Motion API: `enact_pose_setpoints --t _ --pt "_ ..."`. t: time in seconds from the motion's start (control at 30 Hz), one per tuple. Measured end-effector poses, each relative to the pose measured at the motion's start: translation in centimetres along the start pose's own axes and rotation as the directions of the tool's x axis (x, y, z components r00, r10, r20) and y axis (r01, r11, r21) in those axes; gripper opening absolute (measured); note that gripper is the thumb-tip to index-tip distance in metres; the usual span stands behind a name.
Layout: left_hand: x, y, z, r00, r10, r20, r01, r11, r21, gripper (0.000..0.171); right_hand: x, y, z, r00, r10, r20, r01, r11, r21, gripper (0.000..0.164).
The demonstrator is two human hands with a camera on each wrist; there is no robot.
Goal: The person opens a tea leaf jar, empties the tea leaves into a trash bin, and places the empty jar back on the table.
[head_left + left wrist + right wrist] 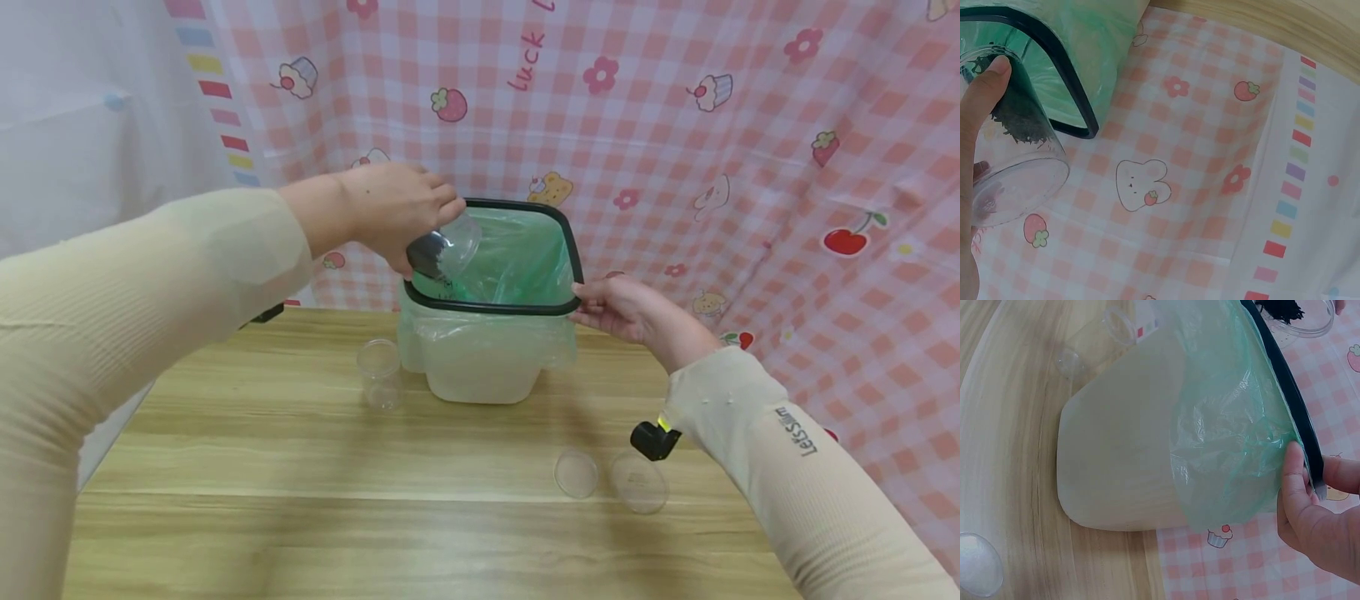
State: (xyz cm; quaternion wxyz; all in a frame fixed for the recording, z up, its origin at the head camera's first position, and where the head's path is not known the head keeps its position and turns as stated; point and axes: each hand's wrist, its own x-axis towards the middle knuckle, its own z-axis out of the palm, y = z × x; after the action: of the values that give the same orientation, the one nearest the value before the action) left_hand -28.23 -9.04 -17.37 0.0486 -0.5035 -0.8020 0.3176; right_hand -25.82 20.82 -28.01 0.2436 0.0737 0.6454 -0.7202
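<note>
A white bin [480,367] stands on the table, lined with a thin green bag [525,262] and topped by a black rim [495,309]. Over its opening, on the left side, my left hand [393,208] grips a clear plastic cup [463,240], which is tilted. Dark, shredded flakes [1022,115] fill part of the cup, and a few dark bits show inside the bin just below it. At the right corner, my right hand [633,315] pinches the rim, thumb on one side and fingers against the folded-over bag [1232,450].
Left of the bin stands another clear cup [379,375]. Two clear round lids [576,474] lie on the wooden table [337,508] in front, toward the right. A pink checked curtain [675,150] hangs close behind the bin.
</note>
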Motion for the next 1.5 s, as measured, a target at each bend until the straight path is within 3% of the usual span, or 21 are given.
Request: enact_pose_setpoints --t 0.57,0.97,1.5 --pt "-0.07 -0.14 -0.42 1.0 0.007 0.021 -0.008 1.0 0.03 0.099 -0.22 -0.06 0.1 1.0 0.003 -0.01 -0.003 1.0 -0.008 0.029" --pt "-0.06 -0.34 -0.62 0.999 0.034 -0.027 -0.033 0.998 0.049 0.094 -0.07 0.07 -0.05 1.0 -0.014 -0.006 0.014 1.0 -0.012 0.033" --pt "0.11 -0.29 -0.82 0.999 0.038 0.0 -0.038 0.996 0.08 0.096 -0.07 0.06 -0.01 1.0 -0.004 -0.007 0.004 1.0 -0.019 0.03"
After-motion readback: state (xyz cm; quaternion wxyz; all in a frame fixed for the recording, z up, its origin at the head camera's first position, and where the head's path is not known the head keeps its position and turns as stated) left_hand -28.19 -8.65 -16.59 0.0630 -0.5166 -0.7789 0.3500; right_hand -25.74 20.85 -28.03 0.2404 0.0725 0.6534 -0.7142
